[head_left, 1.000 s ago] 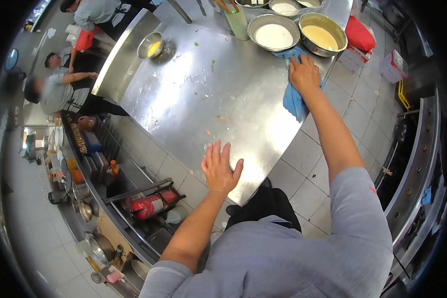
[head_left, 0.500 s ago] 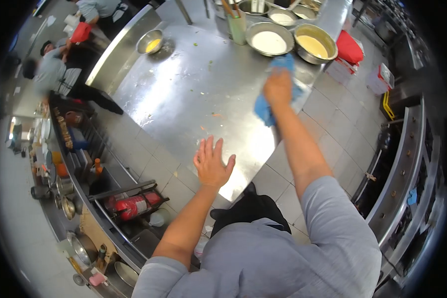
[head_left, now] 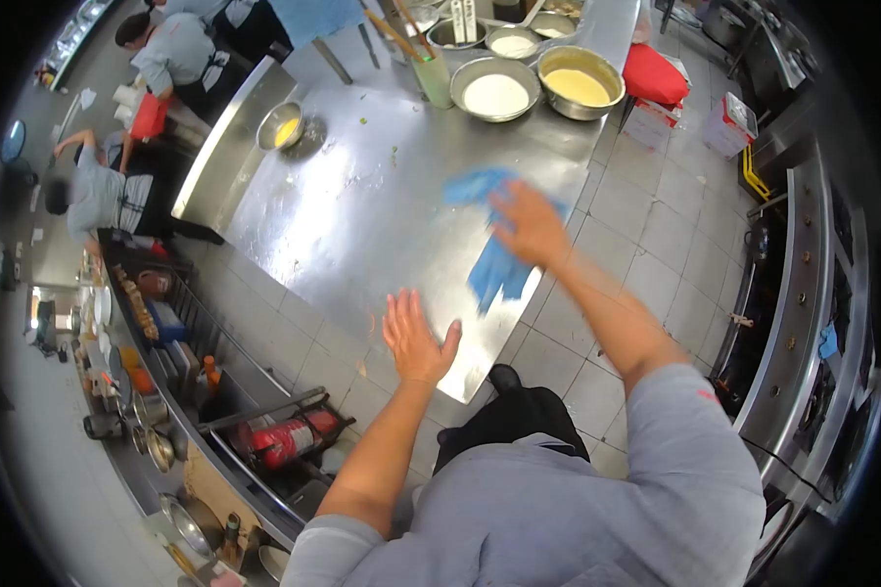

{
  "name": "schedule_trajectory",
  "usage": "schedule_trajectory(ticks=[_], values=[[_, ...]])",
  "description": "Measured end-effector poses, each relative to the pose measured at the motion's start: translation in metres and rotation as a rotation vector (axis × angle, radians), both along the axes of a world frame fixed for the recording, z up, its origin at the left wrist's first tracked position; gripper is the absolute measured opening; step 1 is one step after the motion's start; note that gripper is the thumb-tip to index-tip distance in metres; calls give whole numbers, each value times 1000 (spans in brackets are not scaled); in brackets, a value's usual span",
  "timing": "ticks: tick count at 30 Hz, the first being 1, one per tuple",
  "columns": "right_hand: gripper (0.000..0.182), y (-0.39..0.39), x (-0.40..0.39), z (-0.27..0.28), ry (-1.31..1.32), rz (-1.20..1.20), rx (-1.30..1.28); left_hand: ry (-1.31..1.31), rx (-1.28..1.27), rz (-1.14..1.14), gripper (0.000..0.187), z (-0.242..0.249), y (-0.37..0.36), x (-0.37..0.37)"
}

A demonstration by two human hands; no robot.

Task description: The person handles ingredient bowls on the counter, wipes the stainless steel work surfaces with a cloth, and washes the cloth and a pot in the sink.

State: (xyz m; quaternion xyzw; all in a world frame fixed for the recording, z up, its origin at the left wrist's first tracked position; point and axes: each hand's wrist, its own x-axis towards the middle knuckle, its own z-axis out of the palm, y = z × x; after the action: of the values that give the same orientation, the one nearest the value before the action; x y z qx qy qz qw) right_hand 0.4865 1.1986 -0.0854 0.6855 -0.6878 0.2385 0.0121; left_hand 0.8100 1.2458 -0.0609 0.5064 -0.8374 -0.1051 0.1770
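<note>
No writing can be read. The right hand [head_left: 527, 227] presses a blue cloth [head_left: 487, 262] flat on the steel counter [head_left: 362, 215], fingers spread over it, not clenched; the cloth trails off the counter edge below the grip. The left hand [head_left: 416, 338] lies open, palm down, near the counter's corner. Beyond the grip stand a bowl of white liquid [head_left: 495, 93] and a bowl of yellow batter [head_left: 579, 86].

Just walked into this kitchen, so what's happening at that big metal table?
A person is pressing a blue cloth on the steel table with the right hand, while the left hand lies flat near the table's edge. Bowls of white batter and yellow batter sit at the far end. Other people work nearby.
</note>
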Motion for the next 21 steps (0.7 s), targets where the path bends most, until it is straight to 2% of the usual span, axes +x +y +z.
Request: schedule_trajectory(ticks=[2,3,6,9,11,12,14,15,16,17,18,20,21], values=[[59,-31,-50,-5,59,-211,54,-36,19,-6,94,3,-4,0],[59,-40,-50,-3,54,-205,61,-42,26,0,94,1,-5,3],[65,-47,-25,-5,51,-389,80,8,35,9,93,-7,-5,6],[68,-11,78,-10,-91,-191,41,91,-51,-23,92,-11,-3,13],[68,30,161,-15,-154,-26,12,276,-92,-98,91,-8,-6,18],[66,51,199,-9,-153,34,35,282,-102,-106,91,-10,-6,21],[62,84,246,-8,-133,95,27,605,-48,48,86,-23,-2,34],[62,95,243,0,-128,97,16,616,-49,112,85,-32,3,51],[59,109,239,11,-206,187,77,617,-46,175,84,-39,14,78],[57,124,235,16,-294,270,144,480,-24,249,86,-40,29,107],[59,136,222,13,-242,283,202,341,2,319,89,-43,47,138],[66,148,175,12,-164,254,184,175,-70,504,94,-78,91,215],[71,143,144,14,-136,173,190,105,45,630,96,-89,120,251]])
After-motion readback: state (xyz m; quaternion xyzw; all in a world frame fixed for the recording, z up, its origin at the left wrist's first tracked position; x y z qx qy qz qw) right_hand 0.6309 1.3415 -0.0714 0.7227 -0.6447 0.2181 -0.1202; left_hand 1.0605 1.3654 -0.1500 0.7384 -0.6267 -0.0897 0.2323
